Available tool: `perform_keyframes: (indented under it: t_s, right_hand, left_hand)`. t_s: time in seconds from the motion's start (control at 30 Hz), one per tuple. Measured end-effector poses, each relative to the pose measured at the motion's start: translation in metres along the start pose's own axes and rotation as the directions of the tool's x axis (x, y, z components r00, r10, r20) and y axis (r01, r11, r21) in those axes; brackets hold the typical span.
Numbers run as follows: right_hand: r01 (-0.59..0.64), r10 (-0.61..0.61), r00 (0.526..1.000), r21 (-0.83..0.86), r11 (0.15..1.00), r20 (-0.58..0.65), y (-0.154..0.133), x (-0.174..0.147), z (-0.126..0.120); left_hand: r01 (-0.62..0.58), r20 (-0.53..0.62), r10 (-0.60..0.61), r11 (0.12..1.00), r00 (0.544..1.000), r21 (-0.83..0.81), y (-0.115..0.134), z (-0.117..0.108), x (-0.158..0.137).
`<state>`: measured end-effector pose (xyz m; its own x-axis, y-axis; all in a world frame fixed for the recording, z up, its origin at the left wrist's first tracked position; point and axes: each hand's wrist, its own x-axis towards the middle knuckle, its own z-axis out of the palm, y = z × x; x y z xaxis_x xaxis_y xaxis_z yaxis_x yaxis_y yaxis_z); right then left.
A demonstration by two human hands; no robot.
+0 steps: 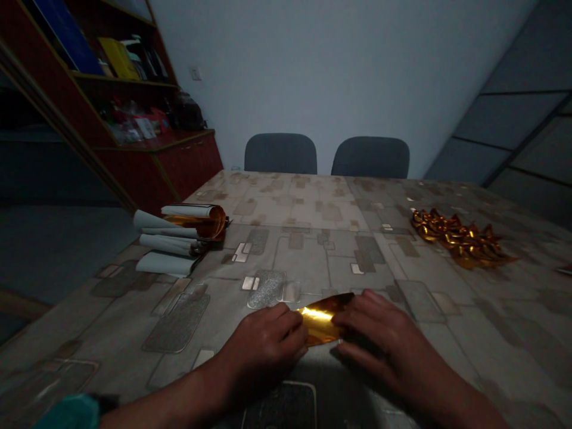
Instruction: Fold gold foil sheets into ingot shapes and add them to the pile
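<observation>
A shiny piece of gold foil paper (pixel 320 322) is stretched between my two hands, just above the near part of the table. My left hand (pixel 273 335) is closed on its left end, fingers curled. At the other end, my right hand (pixel 379 330) grips the paper between fingers and thumb. The foil looks curved or rolled, with a dark upper edge; its ends are hidden under my fingers. Over on the right side of the table lies a cluster of folded gold foil pieces (pixel 460 238). Curled sheets of gold foil paper with pale backs (pixel 179 241) rest on the left side.
A patterned cloth covers the table (pixel 308 250). Beyond its far edge stand two grey chairs (pixel 280 154) (pixel 370 158) against a pale wall. A reddish wooden cabinet (pixel 179 167) with loaded shelves is at the back left. Something thin (pixel 563 270) lies at the right edge.
</observation>
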<state>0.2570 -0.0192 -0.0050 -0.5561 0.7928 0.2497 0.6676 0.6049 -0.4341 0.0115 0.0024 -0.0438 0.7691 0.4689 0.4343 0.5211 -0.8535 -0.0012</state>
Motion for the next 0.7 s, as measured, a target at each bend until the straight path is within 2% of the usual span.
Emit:
perform_keyframes:
  t_s: [0.1, 0.2, 0.3, 0.4, 0.47, 0.6, 0.7]
  right_hand:
    - [0.122, -0.122, 0.993, -0.029, 0.992, 0.009, -0.006, 0.006, 0.030]
    - [0.089, -0.089, 0.996, -0.067, 0.994, 0.002, -0.007, 0.007, 0.047]
    - [0.022, -0.023, 1.000, -0.063, 0.998, -0.021, -0.008, 0.007, 0.045]
    - [0.010, -0.010, 1.000, -0.054, 0.998, -0.005, -0.009, 0.006, 0.038]
    - [0.009, -0.009, 1.000, -0.048, 0.999, 0.011, -0.011, 0.005, 0.036]
    - [0.001, 0.000, 1.000, -0.069, 0.998, 0.017, -0.013, 0.005, 0.039]
    - [0.014, -0.014, 1.000, -0.106, 0.994, 0.002, -0.014, 0.005, 0.042]
  left_hand:
    - [0.027, 0.045, -0.026, 0.999, 0.999, -0.032, 0.003, 0.000, 0.000]
    - [0.062, 0.151, -0.050, 0.995, 0.987, -0.076, 0.004, -0.008, 0.002]
    - [0.109, 0.263, -0.075, 0.987, 0.962, -0.119, 0.001, -0.020, 0.003]
    - [0.129, 0.315, -0.078, 0.981, 0.946, -0.146, -0.003, -0.027, 0.003]
    - [0.112, 0.291, -0.059, 0.979, 0.955, -0.171, -0.006, -0.025, 0.002]
    - [0.058, 0.140, -0.027, 0.974, 0.990, -0.220, -0.007, -0.015, 0.000]
    - [0.015, 0.068, 0.000, 0.978, 0.998, -0.209, -0.008, -0.010, -0.001]
